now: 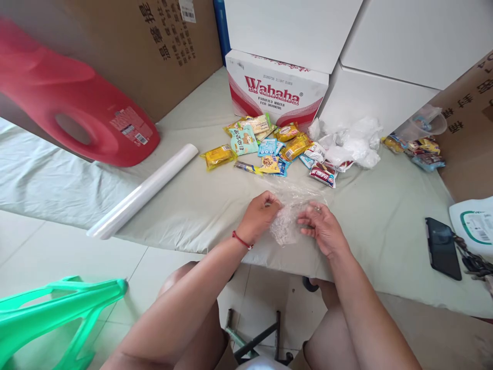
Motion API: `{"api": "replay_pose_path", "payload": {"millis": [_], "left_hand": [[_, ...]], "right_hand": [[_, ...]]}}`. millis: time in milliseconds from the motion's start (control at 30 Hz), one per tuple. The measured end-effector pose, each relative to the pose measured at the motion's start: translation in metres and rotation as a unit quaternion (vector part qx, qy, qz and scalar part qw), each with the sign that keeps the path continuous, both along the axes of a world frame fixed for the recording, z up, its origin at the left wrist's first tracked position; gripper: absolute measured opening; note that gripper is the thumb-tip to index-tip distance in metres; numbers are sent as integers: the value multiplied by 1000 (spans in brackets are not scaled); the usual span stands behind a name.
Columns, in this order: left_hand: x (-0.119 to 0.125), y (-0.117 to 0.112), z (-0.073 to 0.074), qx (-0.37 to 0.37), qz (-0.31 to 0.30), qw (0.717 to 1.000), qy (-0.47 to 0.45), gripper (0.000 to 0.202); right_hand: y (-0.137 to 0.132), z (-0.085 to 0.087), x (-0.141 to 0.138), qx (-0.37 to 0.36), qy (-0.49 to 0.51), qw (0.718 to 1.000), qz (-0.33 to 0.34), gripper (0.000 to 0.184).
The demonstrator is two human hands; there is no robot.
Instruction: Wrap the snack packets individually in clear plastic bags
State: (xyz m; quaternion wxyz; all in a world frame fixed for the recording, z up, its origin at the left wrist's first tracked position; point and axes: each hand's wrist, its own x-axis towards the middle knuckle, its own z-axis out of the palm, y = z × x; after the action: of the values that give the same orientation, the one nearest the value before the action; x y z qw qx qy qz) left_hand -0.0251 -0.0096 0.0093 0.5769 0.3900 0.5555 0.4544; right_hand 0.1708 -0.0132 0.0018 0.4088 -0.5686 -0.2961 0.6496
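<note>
Between my hands lies a thin, clear plastic bag [287, 226] on the cloth-covered surface, its lower part crumpled and whitish. My left hand [260, 216], with a red cord at the wrist, is closed in a pinch on the bag's left side. On the opposite side, my right hand [323, 226] has thumb and forefinger together at the bag's edge, the other fingers loosely curled. Just beyond are several wrapped snacks: a yellow packet [219, 155], a pale green packet [244, 140], a blue packet [267, 147] and a dark red packet [323, 173].
White crumpled bags [356, 144] lie behind my right hand. A plastic film roll [144, 190] and red jug [88, 108] are left. The Wahaha carton [275, 90] stands behind. At right are a phone [442, 249] and snack pile [425, 149]. A green stool [65, 308] stands below.
</note>
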Motion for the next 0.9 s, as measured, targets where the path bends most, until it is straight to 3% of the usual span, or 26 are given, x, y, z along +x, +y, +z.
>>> {"api": "replay_pose_path", "payload": {"millis": [100, 233, 467, 733, 900], "left_hand": [[-5, 2, 4, -39, 16, 998, -49, 12], [-25, 6, 12, -122, 26, 986, -109, 16], [-57, 4, 9, -145, -9, 983, -109, 31], [-88, 2, 3, -165, -79, 983, -11, 41], [-92, 2, -1, -159, -119, 976, 86, 37]], "right_hand": [[-1, 1, 4, 24, -8, 1000, 4, 76], [2, 4, 26, 17, -13, 999, 44, 72], [4, 4, 70, 7, -41, 996, 84, 69], [1, 5, 107, 1, -89, 989, 121, 68], [-2, 5, 118, -10, -117, 981, 156, 66]]}}
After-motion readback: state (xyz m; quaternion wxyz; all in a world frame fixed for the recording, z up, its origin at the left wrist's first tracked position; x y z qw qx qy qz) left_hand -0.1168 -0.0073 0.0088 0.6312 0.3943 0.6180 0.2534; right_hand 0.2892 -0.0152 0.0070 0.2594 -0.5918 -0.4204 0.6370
